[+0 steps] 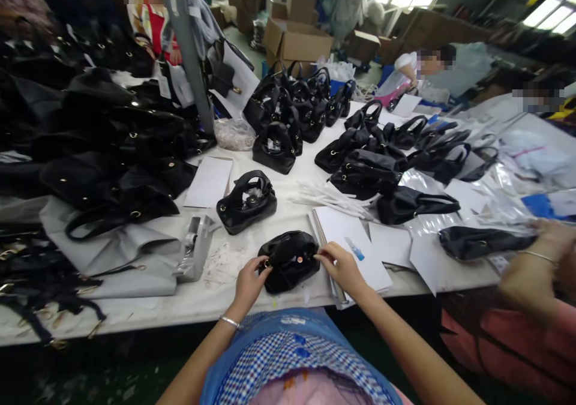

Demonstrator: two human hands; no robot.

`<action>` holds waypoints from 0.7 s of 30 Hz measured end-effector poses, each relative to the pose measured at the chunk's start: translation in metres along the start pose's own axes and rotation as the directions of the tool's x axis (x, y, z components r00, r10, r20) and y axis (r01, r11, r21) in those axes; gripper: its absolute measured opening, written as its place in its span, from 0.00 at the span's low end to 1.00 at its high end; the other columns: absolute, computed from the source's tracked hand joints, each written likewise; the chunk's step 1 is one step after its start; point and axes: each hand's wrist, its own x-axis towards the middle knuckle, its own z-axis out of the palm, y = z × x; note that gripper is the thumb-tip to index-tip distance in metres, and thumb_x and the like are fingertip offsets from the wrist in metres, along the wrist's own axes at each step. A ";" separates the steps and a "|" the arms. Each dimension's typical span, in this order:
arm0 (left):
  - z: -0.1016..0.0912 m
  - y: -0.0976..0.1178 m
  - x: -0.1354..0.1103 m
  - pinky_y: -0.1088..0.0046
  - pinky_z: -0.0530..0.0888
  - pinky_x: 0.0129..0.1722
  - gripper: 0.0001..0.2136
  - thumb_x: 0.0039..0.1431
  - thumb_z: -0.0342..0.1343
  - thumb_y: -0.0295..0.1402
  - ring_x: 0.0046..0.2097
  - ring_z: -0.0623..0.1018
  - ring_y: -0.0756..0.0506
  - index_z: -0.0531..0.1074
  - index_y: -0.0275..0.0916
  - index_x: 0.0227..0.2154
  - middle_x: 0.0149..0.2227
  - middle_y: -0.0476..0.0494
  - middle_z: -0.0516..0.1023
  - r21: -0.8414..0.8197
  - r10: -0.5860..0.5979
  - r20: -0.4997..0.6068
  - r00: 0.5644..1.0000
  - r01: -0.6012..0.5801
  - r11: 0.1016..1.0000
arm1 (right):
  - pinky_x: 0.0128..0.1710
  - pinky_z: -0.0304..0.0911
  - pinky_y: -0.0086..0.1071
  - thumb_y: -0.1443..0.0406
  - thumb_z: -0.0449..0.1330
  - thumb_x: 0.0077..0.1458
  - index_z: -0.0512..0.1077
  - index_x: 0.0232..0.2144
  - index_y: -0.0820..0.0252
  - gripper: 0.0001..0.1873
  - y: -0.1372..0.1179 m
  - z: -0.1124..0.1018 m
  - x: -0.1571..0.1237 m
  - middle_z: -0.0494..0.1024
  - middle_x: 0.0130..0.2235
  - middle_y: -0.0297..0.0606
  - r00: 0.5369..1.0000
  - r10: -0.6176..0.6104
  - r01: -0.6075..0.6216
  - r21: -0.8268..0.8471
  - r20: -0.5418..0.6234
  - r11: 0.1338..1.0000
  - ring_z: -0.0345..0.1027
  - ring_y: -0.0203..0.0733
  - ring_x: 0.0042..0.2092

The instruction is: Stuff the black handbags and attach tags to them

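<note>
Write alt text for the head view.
The left hand and right hand hold a small black handbag on a white table, at its near edge. More black handbags and white cards lie beyond, a co-worker's hand at right.

Table, near edge, centre: small bag.
- 9 o'clock end of it: left hand.
- 3 o'clock end: right hand, over paper stack.
- 11 o'clock, behind: second bag.
- 9 o'clock, apart: tape dispenser.
- 10 o'clock, far: bag heap.
- 3 o'clock, far: flat bag, co-worker's hand at its end.
</note>
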 end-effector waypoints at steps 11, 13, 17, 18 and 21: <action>-0.009 -0.004 0.011 0.67 0.74 0.45 0.12 0.52 0.59 0.34 0.42 0.77 0.44 0.74 0.42 0.40 0.39 0.46 0.78 0.009 0.063 0.163 0.985 -0.066 0.998 | 0.35 0.61 0.32 0.57 0.56 0.59 0.76 0.40 0.55 0.13 -0.019 0.079 -0.010 0.81 0.38 0.43 0.882 0.470 -0.442 -0.404 -0.031 0.801 0.74 0.46 0.38; -0.010 -0.004 0.012 0.66 0.74 0.45 0.12 0.52 0.59 0.35 0.42 0.77 0.44 0.73 0.42 0.40 0.39 0.46 0.78 0.008 0.070 0.182 0.981 -0.072 0.997 | 0.33 0.60 0.31 0.55 0.57 0.58 0.76 0.37 0.55 0.13 -0.018 0.079 -0.009 0.81 0.36 0.43 0.859 0.508 -0.485 -0.421 -0.064 0.767 0.74 0.46 0.37; -0.012 -0.008 0.013 0.66 0.74 0.45 0.11 0.53 0.59 0.35 0.42 0.77 0.44 0.73 0.42 0.40 0.39 0.46 0.78 0.008 0.082 0.199 0.977 -0.085 0.996 | 0.27 0.56 0.29 0.51 0.59 0.53 0.74 0.30 0.56 0.15 -0.010 0.083 -0.010 0.79 0.30 0.39 0.763 0.633 -0.643 -0.252 -0.130 0.723 0.73 0.44 0.33; -0.012 -0.009 0.014 0.66 0.74 0.44 0.11 0.53 0.59 0.35 0.41 0.77 0.44 0.73 0.42 0.40 0.39 0.46 0.78 0.006 0.092 0.200 0.975 -0.095 0.995 | 0.26 0.56 0.29 0.51 0.60 0.52 0.73 0.29 0.56 0.15 -0.008 0.084 -0.011 0.79 0.28 0.38 0.745 0.654 -0.667 -0.177 -0.131 0.724 0.72 0.43 0.31; -0.012 -0.007 0.018 0.66 0.74 0.44 0.10 0.54 0.59 0.32 0.41 0.77 0.44 0.73 0.42 0.40 0.39 0.46 0.78 -0.002 0.147 0.193 0.970 -0.150 0.989 | 0.25 0.56 0.28 0.53 0.60 0.50 0.70 0.25 0.57 0.14 0.000 0.088 -0.012 0.77 0.23 0.34 0.730 0.674 -0.675 0.034 -0.115 0.737 0.71 0.40 0.27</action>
